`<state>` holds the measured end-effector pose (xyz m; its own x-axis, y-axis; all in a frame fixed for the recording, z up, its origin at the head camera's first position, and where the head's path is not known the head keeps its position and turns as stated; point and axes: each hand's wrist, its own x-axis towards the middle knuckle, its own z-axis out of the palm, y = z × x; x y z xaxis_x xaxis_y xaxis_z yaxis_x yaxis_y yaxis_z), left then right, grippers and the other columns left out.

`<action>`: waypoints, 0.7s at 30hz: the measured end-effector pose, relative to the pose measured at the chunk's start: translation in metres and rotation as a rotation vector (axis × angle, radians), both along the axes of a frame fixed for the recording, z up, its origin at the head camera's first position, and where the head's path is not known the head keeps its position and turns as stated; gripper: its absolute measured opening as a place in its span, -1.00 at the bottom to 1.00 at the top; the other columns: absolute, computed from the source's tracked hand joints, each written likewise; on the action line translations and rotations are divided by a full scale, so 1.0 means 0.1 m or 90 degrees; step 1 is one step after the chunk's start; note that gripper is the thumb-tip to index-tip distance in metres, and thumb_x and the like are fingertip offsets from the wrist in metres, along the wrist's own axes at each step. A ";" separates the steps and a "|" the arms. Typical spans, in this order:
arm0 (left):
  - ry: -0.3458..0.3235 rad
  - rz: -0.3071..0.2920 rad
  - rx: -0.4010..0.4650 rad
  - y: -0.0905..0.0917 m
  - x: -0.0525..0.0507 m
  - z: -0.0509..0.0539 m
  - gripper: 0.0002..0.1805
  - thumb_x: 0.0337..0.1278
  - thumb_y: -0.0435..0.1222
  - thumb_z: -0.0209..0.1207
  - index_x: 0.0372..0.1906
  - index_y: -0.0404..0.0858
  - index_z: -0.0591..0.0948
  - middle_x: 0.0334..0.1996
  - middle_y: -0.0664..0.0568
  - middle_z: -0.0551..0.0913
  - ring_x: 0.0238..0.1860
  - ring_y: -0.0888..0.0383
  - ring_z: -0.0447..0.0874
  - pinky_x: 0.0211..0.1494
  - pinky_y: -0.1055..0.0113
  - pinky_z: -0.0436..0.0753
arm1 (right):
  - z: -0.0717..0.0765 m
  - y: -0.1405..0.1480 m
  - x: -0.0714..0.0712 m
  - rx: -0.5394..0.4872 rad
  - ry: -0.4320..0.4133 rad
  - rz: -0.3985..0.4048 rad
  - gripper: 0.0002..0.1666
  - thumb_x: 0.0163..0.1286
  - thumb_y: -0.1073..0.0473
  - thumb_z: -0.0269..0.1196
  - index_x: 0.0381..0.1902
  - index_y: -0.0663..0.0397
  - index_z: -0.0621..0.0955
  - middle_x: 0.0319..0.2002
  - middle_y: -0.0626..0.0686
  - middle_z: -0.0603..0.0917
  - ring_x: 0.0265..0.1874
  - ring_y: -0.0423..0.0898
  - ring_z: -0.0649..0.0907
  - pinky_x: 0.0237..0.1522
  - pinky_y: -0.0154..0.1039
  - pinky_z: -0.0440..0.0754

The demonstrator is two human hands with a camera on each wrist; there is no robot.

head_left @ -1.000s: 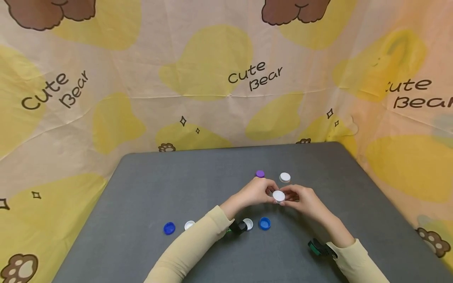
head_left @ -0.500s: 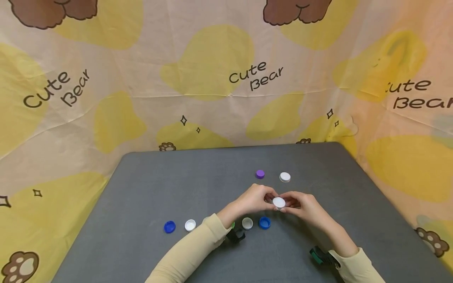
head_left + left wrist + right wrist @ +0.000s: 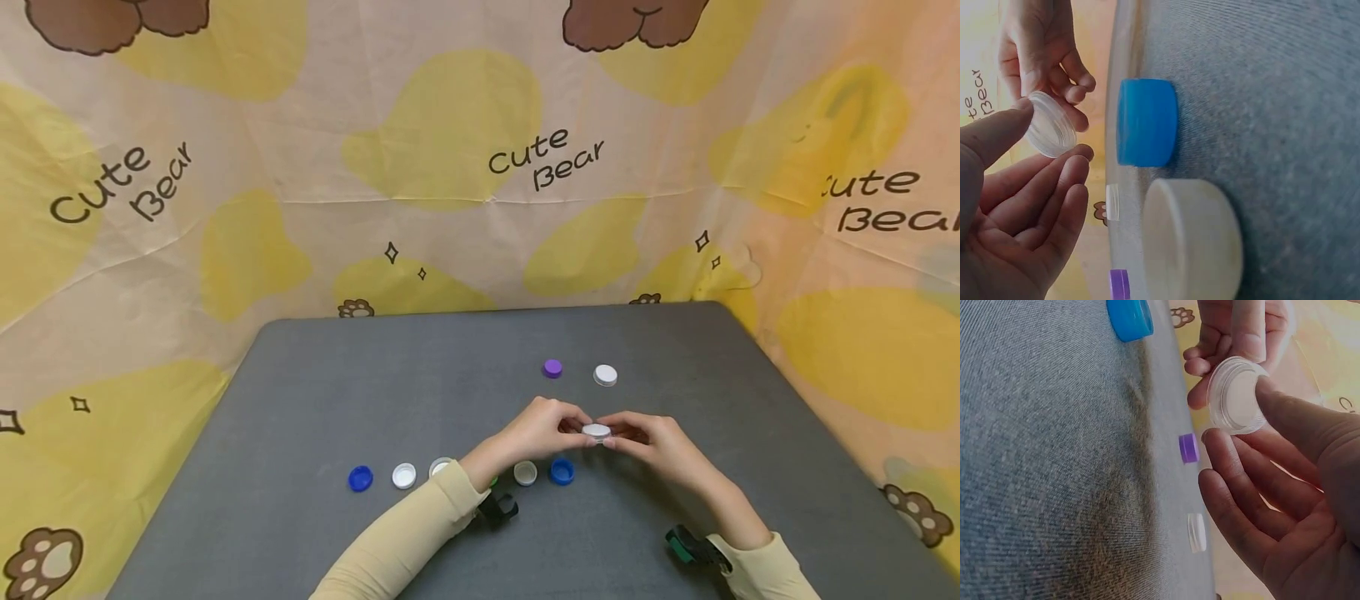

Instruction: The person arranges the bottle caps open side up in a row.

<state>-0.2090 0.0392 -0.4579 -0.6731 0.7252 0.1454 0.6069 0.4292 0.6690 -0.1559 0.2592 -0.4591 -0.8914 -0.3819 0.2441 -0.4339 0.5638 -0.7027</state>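
Between both hands, raised above the table, is a small round clear plastic container with a white top (image 3: 597,432), seen tilted in the right wrist view. My left hand (image 3: 538,429) pinches its left edge with thumb and fingertips. My right hand (image 3: 667,446) pinches the opposite edge the same way. Below them on the table sit a blue bottle cap (image 3: 562,471) and a whitish cap (image 3: 525,473), both large in the left wrist view. Behind the hands lie a purple cap (image 3: 552,368) and another white-topped round container (image 3: 605,375).
To the left, a dark blue cap (image 3: 360,478), a white cap (image 3: 403,476) and another white cap (image 3: 440,467) continue the row. My left sleeve partly covers the row, including a green cap (image 3: 493,481). The grey table (image 3: 360,383) ends at a printed cloth (image 3: 450,167).
Both hands have come down and nearer with the clear container, uncovering the purple cap. The container's white top now looks flatter, tilted differently.
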 end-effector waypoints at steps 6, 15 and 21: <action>0.019 -0.003 0.011 0.01 0.01 -0.01 -0.78 0.16 -0.03 0.23 -0.23 -0.04 0.74 -0.41 0.31 0.71 -0.47 0.51 0.51 -0.41 0.63 0.47 | -0.01 0.04 0.01 -0.008 -0.019 -0.017 -0.81 0.36 0.08 0.21 -0.12 -0.10 0.67 -0.31 -0.10 0.74 -0.37 -0.25 0.69 -0.30 -0.36 0.63; 0.052 -0.002 0.032 0.04 0.04 0.00 -0.82 0.12 -0.12 0.28 -0.23 -0.10 0.73 -0.41 0.25 0.73 -0.45 0.53 0.55 -0.39 0.68 0.47 | 0.27 -0.10 0.14 -0.030 -0.062 -0.031 -0.85 0.38 0.33 0.13 -0.26 0.25 0.65 -0.46 0.12 0.71 -0.50 -0.06 0.69 -0.39 -0.23 0.66; 0.027 -0.012 0.066 0.04 0.05 -0.02 -0.68 0.08 -0.22 0.32 -0.01 -0.11 0.66 -0.37 0.16 0.76 -0.39 0.52 0.60 -0.32 0.69 0.52 | -0.01 0.02 0.01 -0.043 -0.074 -0.040 -0.81 0.42 0.20 0.12 -0.29 0.12 0.66 -0.50 -0.02 0.69 -0.54 -0.17 0.67 -0.44 -0.28 0.64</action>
